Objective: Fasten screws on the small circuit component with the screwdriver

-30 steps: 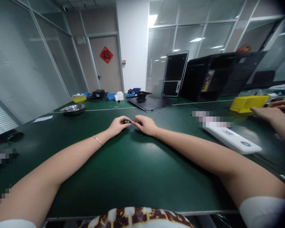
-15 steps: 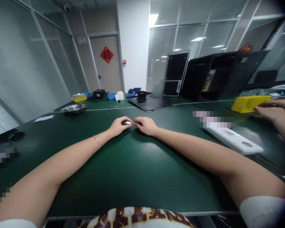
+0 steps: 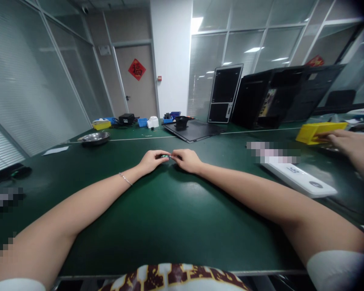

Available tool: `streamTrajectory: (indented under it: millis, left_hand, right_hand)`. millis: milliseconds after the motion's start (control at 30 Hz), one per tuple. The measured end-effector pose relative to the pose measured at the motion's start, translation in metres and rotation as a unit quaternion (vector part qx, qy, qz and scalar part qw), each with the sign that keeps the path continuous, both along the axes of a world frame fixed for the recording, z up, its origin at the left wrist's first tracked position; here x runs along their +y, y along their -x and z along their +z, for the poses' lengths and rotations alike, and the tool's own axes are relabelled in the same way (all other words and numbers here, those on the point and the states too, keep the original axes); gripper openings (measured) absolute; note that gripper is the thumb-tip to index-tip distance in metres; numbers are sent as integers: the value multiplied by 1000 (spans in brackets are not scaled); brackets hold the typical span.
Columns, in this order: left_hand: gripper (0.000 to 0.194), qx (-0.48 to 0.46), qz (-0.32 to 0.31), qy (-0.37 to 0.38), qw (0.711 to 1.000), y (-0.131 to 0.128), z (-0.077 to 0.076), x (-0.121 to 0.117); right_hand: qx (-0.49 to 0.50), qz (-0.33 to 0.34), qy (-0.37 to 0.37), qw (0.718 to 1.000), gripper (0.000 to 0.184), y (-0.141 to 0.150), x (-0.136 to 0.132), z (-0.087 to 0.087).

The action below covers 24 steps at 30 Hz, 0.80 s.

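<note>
My left hand pinches a small green piece, perhaps a little circuit board, between thumb and fingers. It is too small and too covered to name surely. Close against it on the right, my right hand has its fingertips pressed together at the piece's metallic end. Whatever else lies inside the right hand is hidden by its fingers. Both hands are just above the green tabletop, with their fingertips almost meeting.
A white power strip or similar long case lies to the right. Beyond it, a co-worker's hand reaches to a yellow bin. A metal bowl, a black panel and a black computer case stand farther back.
The small piece has turned between my fingers: green, then silvery, now green again. My hands stay in nearly the same place. The co-worker's hand has moved into the yellow bin's opening.
</note>
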<state>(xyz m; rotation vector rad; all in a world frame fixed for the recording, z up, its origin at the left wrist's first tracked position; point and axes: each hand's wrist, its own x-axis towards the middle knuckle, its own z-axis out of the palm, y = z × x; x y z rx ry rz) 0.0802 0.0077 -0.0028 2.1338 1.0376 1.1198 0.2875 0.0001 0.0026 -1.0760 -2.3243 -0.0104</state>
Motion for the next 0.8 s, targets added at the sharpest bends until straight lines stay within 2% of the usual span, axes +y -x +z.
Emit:
streamTrajectory:
  millis: [333, 633, 800]
  left_hand:
    - [39, -100, -49, 133, 985, 0, -1, -1]
    - [41, -132, -63, 170, 974, -1, 2, -4]
    - [42, -126, -45, 162, 978, -1, 1, -2]
  right_hand:
    - [27, 49, 12, 998, 21, -2, 2, -1]
    - [59, 87, 23, 994, 23, -4, 4, -2]
    - [53, 60, 21, 997, 23, -2, 2, 0]
